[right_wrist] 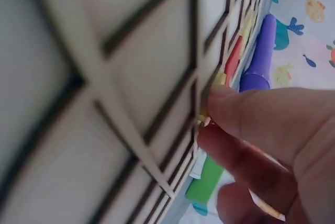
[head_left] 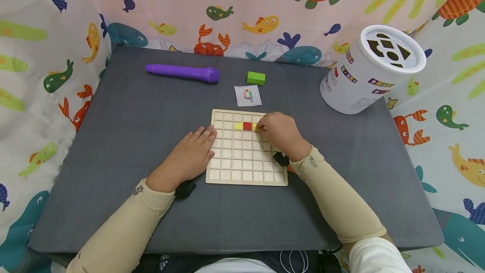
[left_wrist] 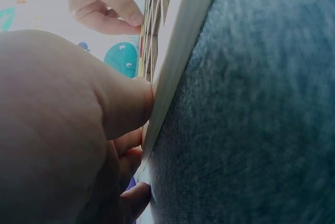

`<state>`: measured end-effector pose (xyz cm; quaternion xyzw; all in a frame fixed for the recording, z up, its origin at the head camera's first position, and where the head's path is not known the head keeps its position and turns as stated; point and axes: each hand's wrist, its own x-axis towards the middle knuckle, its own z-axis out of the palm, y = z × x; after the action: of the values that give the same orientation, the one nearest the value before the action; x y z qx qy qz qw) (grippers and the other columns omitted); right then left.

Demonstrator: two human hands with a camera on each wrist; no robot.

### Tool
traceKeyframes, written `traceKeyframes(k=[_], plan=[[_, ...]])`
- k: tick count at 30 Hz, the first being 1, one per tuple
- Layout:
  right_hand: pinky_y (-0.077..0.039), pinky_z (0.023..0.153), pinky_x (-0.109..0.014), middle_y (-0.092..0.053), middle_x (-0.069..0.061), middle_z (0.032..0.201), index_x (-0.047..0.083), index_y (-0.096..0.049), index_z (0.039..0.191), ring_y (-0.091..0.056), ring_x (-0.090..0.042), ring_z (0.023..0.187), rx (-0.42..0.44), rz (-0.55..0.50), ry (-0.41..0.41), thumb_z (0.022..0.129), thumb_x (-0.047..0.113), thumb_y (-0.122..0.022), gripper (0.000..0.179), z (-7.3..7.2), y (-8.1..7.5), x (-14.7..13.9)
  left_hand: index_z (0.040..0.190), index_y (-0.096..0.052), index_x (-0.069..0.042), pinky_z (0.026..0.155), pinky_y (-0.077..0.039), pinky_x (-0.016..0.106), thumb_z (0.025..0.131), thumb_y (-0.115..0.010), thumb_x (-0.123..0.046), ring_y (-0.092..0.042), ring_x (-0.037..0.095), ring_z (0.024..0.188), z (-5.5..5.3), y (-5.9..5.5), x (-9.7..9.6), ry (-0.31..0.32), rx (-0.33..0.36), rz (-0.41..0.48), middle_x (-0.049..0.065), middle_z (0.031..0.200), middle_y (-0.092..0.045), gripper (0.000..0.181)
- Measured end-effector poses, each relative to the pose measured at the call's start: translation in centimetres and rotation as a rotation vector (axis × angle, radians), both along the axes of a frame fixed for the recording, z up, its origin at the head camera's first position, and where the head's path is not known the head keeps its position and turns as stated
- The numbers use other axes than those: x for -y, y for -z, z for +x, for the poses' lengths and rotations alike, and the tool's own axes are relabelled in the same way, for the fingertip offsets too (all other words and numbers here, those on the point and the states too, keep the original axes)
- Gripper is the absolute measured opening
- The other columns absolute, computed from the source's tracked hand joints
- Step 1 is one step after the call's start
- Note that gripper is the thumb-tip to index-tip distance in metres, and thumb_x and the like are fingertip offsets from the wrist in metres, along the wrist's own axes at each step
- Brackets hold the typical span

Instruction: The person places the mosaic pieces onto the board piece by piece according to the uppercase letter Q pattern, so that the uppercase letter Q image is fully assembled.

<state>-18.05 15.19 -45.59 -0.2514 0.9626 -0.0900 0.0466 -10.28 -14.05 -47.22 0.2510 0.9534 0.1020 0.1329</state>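
Note:
A wooden grid board (head_left: 236,155) with square cells lies flat on the table. In its second row sit a yellow tile (head_left: 238,126) and, beside it, a red tile (head_left: 247,126). To the right of the red one, my right hand (head_left: 282,132) pinches another yellow tile (right_wrist: 221,79) between thumb and index finger, at the board's surface. My left hand (head_left: 194,153) rests along the left edge of the board, fingers extended; the left wrist view shows the thumb against the board's side. The right hand and wrist cover part of the board's right columns.
Behind the board lies a small pattern card (head_left: 248,96) with coloured squares. A green block (head_left: 255,78) is just beyond it. A purple marker-shaped tube (head_left: 182,72) lies at the back left. At the back right stands a white tub (head_left: 363,75) with shaped holes in its lid.

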Motion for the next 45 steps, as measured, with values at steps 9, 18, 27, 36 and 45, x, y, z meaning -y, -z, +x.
traceKeyframes(k=[9,18,27,36,45], plan=[[-0.061,0.083,-0.049,-0.073,-0.009,0.131,0.014,-0.081,0.127,-0.069,-0.029,0.120,0.051,-0.013,0.022,0.103,0.024,-0.072,0.027,1.2,-1.8,-2.1,0.167,-0.030,0.001,0.126,-0.022,0.058,0.114,-0.051,-0.028,-0.022,0.041,0.160,-0.1,0.4,-0.6,0.007,-0.002,0.006,0.016,0.175,-0.023,0.064],[-0.058,0.087,-0.051,-0.072,-0.009,0.129,0.013,-0.080,0.127,-0.068,-0.028,0.108,0.105,-0.111,0.117,0.104,0.025,-0.072,0.027,4.7,-2.0,-7.2,0.168,-0.028,0.000,0.126,-0.021,0.058,0.115,-0.049,-0.028,-0.020,0.040,0.160,-0.2,0.1,-0.6,0.012,0.016,-0.005,0.016,0.175,-0.021,0.064],[-0.056,0.083,-0.048,-0.073,-0.003,0.123,0.015,-0.081,0.124,-0.066,-0.023,0.098,0.180,-0.177,0.190,0.106,0.025,-0.069,0.024,6.3,-1.2,-10.5,0.168,-0.027,0.000,0.127,-0.021,0.058,0.115,-0.048,-0.029,-0.018,0.040,0.161,-0.1,0.5,-0.2,-0.004,0.022,-0.015,0.016,0.175,-0.020,0.064],[-0.055,0.080,-0.045,-0.072,-0.005,0.124,0.013,-0.079,0.127,-0.062,-0.021,0.090,0.200,-0.208,0.224,0.106,0.021,-0.067,0.026,7.0,-0.2,-12.0,0.168,-0.027,0.000,0.127,-0.020,0.059,0.115,-0.049,-0.030,-0.018,0.040,0.161,-0.1,0.4,-0.4,-0.013,0.021,-0.014,0.016,0.175,-0.019,0.065],[-0.050,0.078,-0.043,-0.069,-0.006,0.122,0.011,-0.076,0.133,-0.057,-0.024,0.092,0.222,-0.236,0.231,0.106,0.020,-0.069,0.029,6.5,0.1,-12.9,0.168,-0.027,0.000,0.126,-0.021,0.059,0.115,-0.048,-0.028,-0.019,0.041,0.160,0.0,0.5,-0.3,-0.015,0.027,0.004,0.017,0.175,-0.022,0.064]])
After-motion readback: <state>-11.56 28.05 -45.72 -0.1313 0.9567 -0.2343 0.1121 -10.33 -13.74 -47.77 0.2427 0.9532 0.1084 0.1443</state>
